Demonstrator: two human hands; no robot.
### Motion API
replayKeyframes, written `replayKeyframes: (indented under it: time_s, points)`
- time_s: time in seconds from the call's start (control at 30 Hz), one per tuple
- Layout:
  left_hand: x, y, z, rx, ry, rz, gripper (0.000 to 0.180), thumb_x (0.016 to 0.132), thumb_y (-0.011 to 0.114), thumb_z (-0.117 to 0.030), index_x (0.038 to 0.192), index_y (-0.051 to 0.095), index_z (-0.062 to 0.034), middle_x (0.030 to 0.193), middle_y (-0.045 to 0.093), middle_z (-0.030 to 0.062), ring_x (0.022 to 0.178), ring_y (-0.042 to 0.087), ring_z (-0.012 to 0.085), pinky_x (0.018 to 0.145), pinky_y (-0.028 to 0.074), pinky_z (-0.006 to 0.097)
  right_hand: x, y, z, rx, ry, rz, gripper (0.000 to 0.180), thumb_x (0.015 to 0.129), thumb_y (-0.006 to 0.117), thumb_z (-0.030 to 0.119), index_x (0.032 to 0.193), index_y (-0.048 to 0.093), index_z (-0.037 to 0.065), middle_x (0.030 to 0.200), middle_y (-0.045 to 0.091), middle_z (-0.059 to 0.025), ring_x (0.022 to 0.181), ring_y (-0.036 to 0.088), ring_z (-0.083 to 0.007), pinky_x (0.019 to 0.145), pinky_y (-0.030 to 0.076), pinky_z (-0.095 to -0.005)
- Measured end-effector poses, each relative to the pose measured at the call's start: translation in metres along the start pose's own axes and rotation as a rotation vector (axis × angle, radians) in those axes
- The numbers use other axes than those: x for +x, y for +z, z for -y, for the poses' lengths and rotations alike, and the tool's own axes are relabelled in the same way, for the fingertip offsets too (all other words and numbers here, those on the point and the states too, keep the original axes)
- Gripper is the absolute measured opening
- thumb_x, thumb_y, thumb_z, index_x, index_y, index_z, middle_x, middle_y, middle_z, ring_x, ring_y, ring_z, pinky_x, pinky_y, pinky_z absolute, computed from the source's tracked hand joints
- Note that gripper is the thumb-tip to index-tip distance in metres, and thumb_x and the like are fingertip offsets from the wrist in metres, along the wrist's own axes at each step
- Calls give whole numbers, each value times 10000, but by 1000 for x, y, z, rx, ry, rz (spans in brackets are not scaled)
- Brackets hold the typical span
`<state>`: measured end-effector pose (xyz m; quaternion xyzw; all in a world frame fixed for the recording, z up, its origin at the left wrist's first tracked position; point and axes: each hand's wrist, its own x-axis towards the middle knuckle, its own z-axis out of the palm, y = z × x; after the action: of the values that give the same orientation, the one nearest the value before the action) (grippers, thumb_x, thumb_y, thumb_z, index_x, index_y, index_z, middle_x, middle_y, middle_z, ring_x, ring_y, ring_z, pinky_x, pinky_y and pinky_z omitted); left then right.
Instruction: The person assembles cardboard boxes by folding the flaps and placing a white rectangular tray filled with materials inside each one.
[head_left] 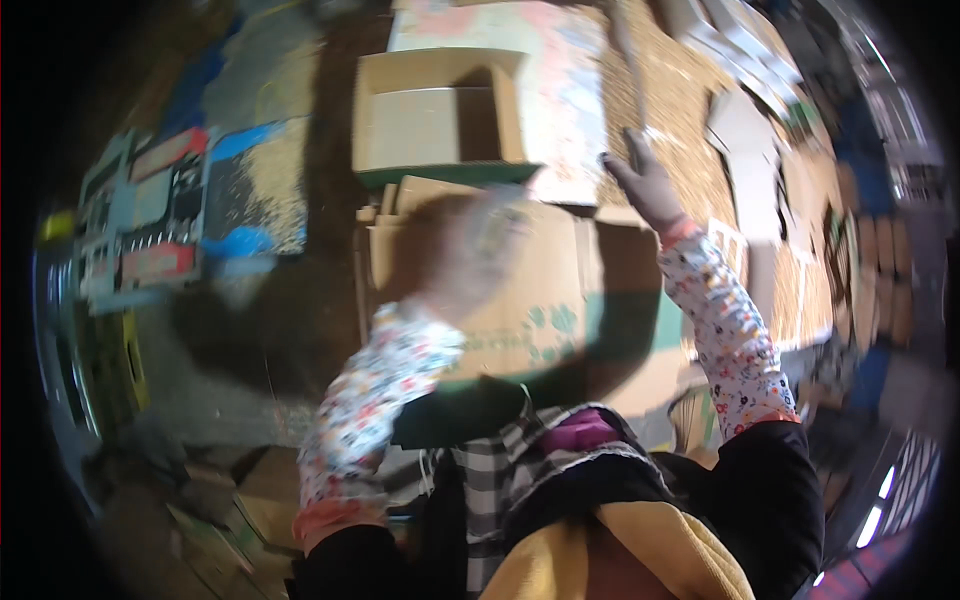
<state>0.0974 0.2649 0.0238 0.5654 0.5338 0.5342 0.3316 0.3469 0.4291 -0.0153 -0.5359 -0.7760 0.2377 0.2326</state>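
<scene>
Smeared by motion, my left hand [468,260] is over a flat printed cardboard sheet [540,270]. A pale, roundish blur shows at its fingers; I cannot make out whether it holds anything. Past the sheet's right far corner, my right hand [652,188] is raised with thumb and fingers apart and nothing visible in it. A thin stick-like strip [632,80] runs away from just beyond its fingertips. An open-topped cardboard box [372,115], brown with a green near side, stands beyond the sheet. Both forearms wear floral sleeves.
A white, pink-stained board [565,100] lies behind the box. To the right are cut white cardboard pieces [748,150] on a brown surface and white boxes [735,45]. Crates with red and grey parts [150,215] stand at left. More cardboard [265,500] lies low at the left.
</scene>
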Motion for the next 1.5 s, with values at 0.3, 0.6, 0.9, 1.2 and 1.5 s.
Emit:
replayKeyframes:
  time_s: [0.3,0.6,0.9,1.2,1.5]
  points:
    - [-20,-80,-89,415,54,-320,668,793,720,-240,1237,348,91,1111,540,220,1033,538,313,890,425,369,-149,-154,38,773,286,-230,477,932,541,318,1263,467,-18,1170,536,-82,1094,480,-162,969,356,-298]
    - [-34,-48,-279,-247,-156,-308,118,795,666,-91,875,612,-23,855,627,64,751,582,130,647,480,254,-181,-260,91,1017,-94,-871,366,846,661,183,1121,510,-5,1049,548,-68,982,507,-124,884,399,-270]
    - [-9,-46,-321,171,-212,219,205,835,652,-165,980,629,-22,881,626,4,788,544,82,680,437,248,-174,-295,45,1005,-60,-599,280,925,527,209,1112,555,3,1027,559,-37,976,509,-114,898,388,-261]
    - [-36,0,-353,845,226,715,294,779,632,-336,797,635,-42,764,617,168,786,603,319,731,477,415,-143,-292,94,1074,-25,-252,273,919,549,246,1087,549,31,1016,592,-48,968,536,-112,870,411,-245]
    - [-88,-5,-338,449,539,1165,571,933,416,-430,1334,369,-26,1328,417,230,1225,428,317,1039,345,393,-114,-230,125,358,-237,-155,830,733,773,256,1314,273,-61,1243,468,-169,1149,468,-247,992,370,-332]
